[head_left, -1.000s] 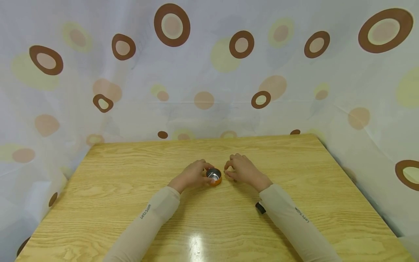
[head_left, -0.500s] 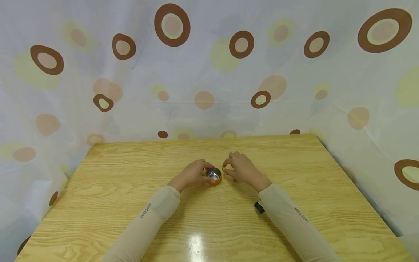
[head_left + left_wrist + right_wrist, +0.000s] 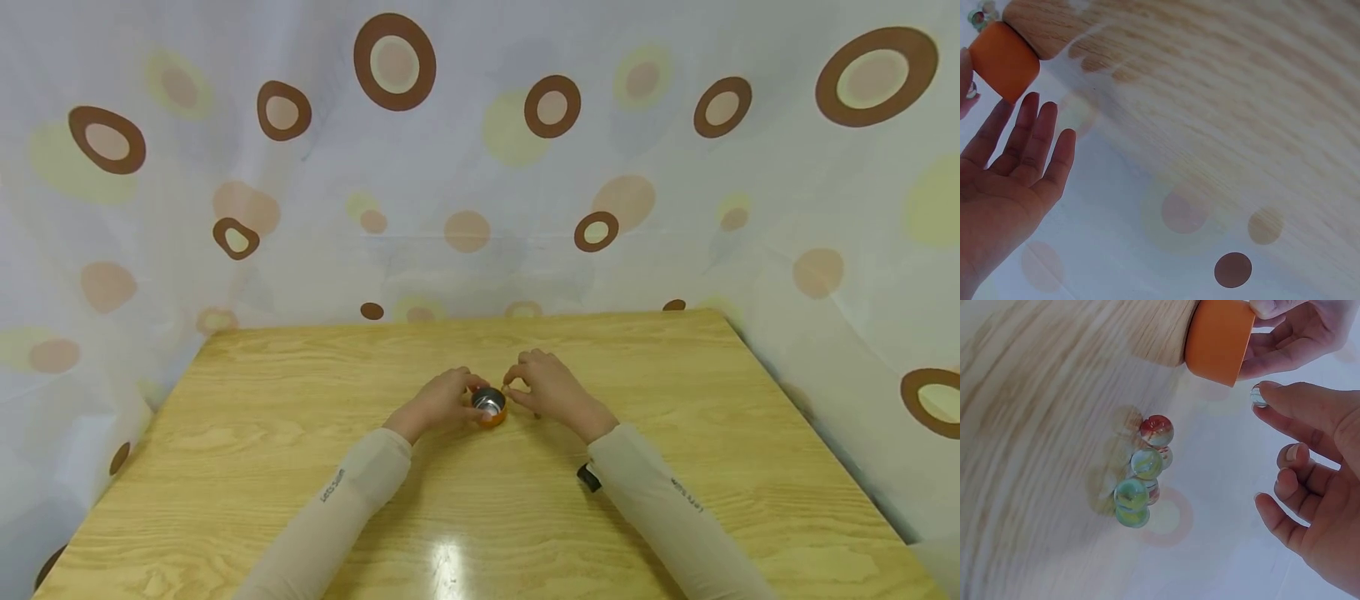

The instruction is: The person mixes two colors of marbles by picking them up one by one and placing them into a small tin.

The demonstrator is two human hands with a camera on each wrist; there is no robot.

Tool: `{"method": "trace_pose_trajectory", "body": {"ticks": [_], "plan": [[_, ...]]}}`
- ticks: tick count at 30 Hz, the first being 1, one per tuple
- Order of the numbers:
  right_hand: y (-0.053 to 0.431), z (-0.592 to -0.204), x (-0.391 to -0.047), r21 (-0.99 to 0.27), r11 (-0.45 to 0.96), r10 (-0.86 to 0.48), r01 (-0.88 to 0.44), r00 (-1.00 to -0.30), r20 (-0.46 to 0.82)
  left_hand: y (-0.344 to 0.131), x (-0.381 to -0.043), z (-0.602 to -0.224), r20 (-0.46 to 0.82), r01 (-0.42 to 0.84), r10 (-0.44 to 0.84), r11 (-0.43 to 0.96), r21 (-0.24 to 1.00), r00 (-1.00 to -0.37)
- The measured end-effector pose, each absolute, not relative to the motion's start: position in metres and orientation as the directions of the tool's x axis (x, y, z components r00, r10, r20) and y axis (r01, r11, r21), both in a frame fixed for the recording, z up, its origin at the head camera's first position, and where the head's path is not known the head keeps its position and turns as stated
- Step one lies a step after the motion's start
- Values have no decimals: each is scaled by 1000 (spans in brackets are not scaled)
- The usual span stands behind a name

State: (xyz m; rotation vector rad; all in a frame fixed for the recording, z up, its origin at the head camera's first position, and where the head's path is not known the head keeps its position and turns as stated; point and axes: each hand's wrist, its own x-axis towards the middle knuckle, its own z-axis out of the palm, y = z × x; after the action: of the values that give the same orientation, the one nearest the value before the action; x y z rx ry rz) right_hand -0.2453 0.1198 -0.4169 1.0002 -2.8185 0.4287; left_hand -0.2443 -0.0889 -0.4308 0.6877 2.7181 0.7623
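Observation:
A small round bowl (image 3: 490, 420), orange outside and shiny metal inside, stands upright on the table. My left hand (image 3: 438, 402) holds it from the left, thumb at the near rim and fingers at the far side. Between the thumb and index finger of my right hand (image 3: 555, 392) is a clear glass marble (image 3: 1259, 395), pinched close to the bowl's right rim. The other right fingers are loosely bent. Several marbles, among them a red one (image 3: 1157, 430) and a green one (image 3: 1131, 494), lie on the table below the right hand, mostly hidden by it in the head view.
The wood-grain table (image 3: 300, 467) reaches back to a white curtain (image 3: 465, 167) with brown and yellow spots. A small black piece (image 3: 588, 477) shows beneath the right sleeve (image 3: 652, 475).
My right hand has moved slightly left with the marble, from a short gap to right beside the bowl's rim. The left hand and the bowl have stayed in place.

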Motion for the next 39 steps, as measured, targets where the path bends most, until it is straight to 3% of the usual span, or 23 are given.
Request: {"method": "trace_pose_trajectory", "body": {"ticks": [39], "plan": [[107, -420, -241, -220, 721, -627, -657, -754, 195, -89, -240, -429, -45, 441, 538, 733, 518, -842]]}}
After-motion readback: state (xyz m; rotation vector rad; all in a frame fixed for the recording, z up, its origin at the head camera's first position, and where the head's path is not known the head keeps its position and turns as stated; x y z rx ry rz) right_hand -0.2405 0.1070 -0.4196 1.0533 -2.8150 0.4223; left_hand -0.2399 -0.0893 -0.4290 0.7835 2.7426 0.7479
